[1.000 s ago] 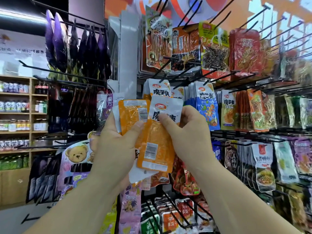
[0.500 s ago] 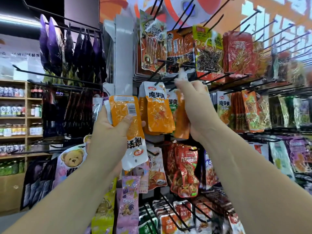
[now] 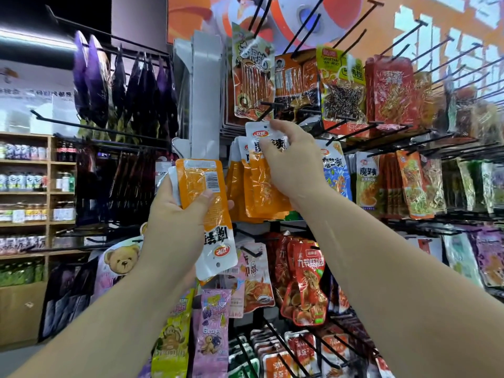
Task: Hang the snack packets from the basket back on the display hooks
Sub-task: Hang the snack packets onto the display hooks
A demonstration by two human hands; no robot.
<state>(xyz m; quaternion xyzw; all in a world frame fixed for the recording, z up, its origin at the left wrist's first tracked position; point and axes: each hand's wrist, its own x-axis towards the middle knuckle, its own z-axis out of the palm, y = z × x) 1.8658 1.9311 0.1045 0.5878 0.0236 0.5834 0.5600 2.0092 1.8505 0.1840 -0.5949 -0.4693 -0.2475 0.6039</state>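
The right hand [image 3: 291, 165] is raised to the middle row of the rack, its thumb and fingers pinching the white top of an orange snack packet [image 3: 266, 186], palm turned away from the camera. The packet's header sits just under a black display hook [image 3: 268, 105]; whether its hole is on the prong cannot be told. The left hand [image 3: 177, 219] is lower and to the left, wrist bent back. It grips a small stack of orange packets [image 3: 207, 203] held upside down, barcode facing the camera, with the thumb pressed across the front. Both forearms reach up from the bottom edge.

Right behind the pinched packet hangs a row of matching orange packets [image 3: 236, 186], and the right hand covers part of it. Blue packets [image 3: 334, 170] hang just beside the right wrist, red packets [image 3: 308, 282] below it, and purple packets [image 3: 92, 77] on the upper left hooks. A bear-printed packet [image 3: 121, 261] shows beside the left forearm. A wooden shelf [image 3: 49, 192] with bottles stands at far left.

One second ago both hands were together at mid-frame, the right fingers on a packet against the left hand's stack. Now the hands are apart, and that packet is up at the hook row.
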